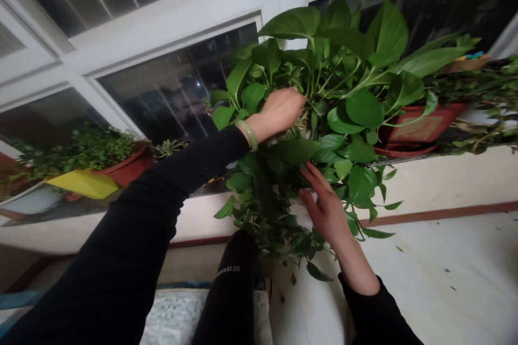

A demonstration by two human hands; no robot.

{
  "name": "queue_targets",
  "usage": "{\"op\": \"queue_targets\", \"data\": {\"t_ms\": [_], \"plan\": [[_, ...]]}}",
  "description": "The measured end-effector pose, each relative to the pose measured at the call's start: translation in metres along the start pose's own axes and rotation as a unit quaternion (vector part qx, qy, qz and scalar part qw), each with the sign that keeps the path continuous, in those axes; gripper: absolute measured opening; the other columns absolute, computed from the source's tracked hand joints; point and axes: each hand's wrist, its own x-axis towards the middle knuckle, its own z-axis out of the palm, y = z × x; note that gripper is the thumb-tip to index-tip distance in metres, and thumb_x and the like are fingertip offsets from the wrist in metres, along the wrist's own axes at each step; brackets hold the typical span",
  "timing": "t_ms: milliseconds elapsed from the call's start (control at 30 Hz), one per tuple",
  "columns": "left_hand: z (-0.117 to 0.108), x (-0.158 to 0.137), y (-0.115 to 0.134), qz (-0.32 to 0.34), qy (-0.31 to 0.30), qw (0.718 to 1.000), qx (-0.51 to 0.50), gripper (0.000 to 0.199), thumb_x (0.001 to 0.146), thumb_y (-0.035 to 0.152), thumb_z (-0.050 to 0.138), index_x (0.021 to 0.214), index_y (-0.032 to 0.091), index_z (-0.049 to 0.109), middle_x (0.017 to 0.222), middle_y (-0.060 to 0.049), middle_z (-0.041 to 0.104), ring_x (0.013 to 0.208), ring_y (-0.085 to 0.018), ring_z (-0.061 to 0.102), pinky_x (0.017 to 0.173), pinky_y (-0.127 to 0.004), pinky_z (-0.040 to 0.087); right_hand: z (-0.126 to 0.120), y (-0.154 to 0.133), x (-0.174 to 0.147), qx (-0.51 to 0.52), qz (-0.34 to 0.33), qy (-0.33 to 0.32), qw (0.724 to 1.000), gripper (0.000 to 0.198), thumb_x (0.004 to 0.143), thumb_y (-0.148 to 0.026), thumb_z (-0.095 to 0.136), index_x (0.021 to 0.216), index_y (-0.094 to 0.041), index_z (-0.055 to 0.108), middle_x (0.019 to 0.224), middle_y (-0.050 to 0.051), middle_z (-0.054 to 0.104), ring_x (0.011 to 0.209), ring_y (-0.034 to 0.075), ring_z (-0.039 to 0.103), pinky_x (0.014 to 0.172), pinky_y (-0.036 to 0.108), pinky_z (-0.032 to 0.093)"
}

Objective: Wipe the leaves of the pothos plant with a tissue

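A large leafy pothos plant [307,140] fills the middle of the head view, its big leaves standing above and its vines trailing below. My left hand [281,109], with a pale green bangle [247,136] at the wrist, reaches into the stems at its centre. Those fingers are curled closed and mostly hidden, so what they hold cannot be made out. Lower down, my right hand [327,206] is open beneath a broad leaf [295,151], thumb and fingers apart, fingertips at the foliage. The plant's pot is largely covered by leaves.
On the sill stand a red pot [421,126] to the right and a brown-red pot [131,166] with a yellow container [86,183] to the left. White-framed windows [170,81] rise behind. Fallen leaves dot the pale floor [437,264]. A patterned cushion [176,315] lies below.
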Motion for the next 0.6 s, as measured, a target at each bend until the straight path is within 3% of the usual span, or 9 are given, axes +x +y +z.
{"op": "queue_targets", "data": {"t_ms": [200, 300, 367, 500, 600], "plan": [[0.006, -0.001, -0.009, -0.01, 0.044, 0.996, -0.077, 0.025, 0.093, 0.018, 0.061, 0.103, 0.016, 0.084, 0.106, -0.014, 0.079, 0.11, -0.027, 0.069, 0.099, -0.038, 0.05, 0.001, 0.0, 0.0, 0.004, -0.004, 0.004, 1.0, 0.052, 0.106, -0.035, 0.052, 0.156, -0.025, 0.061, 0.172, 0.013, 0.047, 0.104, 0.026, 0.079, 0.084, 0.043, 0.067], [0.011, -0.003, -0.019, -0.039, 0.089, 0.981, -0.167, 0.017, 0.09, 0.021, 0.067, 0.095, 0.018, 0.083, 0.094, -0.009, 0.079, 0.101, -0.024, 0.07, 0.096, -0.035, 0.049, 0.001, 0.0, -0.001, 0.001, -0.01, 0.009, 1.0, 0.051, 0.107, -0.036, 0.052, 0.156, -0.025, 0.061, 0.172, 0.012, 0.049, 0.126, 0.03, 0.073, 0.095, 0.044, 0.066], [0.014, -0.002, -0.025, -0.061, 0.117, 0.964, -0.23, 0.013, 0.09, 0.024, 0.07, 0.093, 0.019, 0.082, 0.088, -0.005, 0.078, 0.094, -0.021, 0.069, 0.092, -0.033, 0.05, 0.001, 0.0, -0.001, -0.001, -0.012, 0.012, 1.0, 0.051, 0.107, -0.036, 0.052, 0.155, -0.024, 0.062, 0.171, 0.012, 0.049, 0.131, 0.03, 0.07, 0.1, 0.045, 0.064], [0.018, 0.0, -0.026, -0.07, 0.139, 0.923, -0.351, 0.013, 0.092, 0.028, 0.071, 0.095, 0.018, 0.079, 0.09, -0.004, 0.078, 0.089, -0.017, 0.069, 0.089, -0.031, 0.051, 0.002, 0.0, 0.0, 0.003, -0.005, 0.011, 1.0, 0.051, 0.106, -0.036, 0.052, 0.153, -0.022, 0.063, 0.17, 0.014, 0.05, 0.103, 0.025, 0.078, 0.089, 0.043, 0.066], [0.012, -0.006, -0.021, -0.079, 0.155, 0.896, -0.408, 0.016, 0.093, 0.032, 0.073, 0.099, 0.018, 0.076, 0.097, -0.004, 0.078, 0.096, -0.017, 0.069, 0.09, -0.032, 0.052, 0.002, 0.0, 0.0, 0.004, -0.003, 0.012, 1.0, 0.05, 0.105, -0.037, 0.053, 0.153, -0.023, 0.064, 0.169, 0.015, 0.051, 0.078, 0.02, 0.075, 0.08, 0.042, 0.066]]}}
